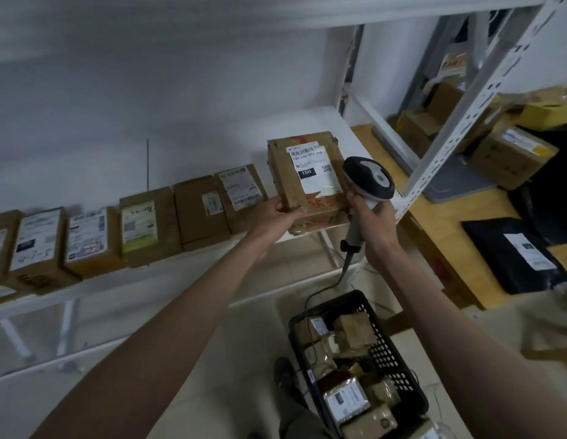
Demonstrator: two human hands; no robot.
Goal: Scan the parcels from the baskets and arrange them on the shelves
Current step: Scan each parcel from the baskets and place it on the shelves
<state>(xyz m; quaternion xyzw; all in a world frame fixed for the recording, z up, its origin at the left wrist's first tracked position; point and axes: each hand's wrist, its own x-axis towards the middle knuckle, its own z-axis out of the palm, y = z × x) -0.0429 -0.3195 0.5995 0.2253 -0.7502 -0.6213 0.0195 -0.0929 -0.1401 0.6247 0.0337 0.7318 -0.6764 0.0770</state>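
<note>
Two hands, creased cardboard parcel (307, 179)

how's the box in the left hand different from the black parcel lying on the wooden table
The held box is a brown cardboard carton; the black parcel looks like a soft, flat plastic mailer. The box is gripped by the left hand above the white shelf, while the black parcel lies flat on the wooden table, untouched. Both carry a white shipping label.
</note>
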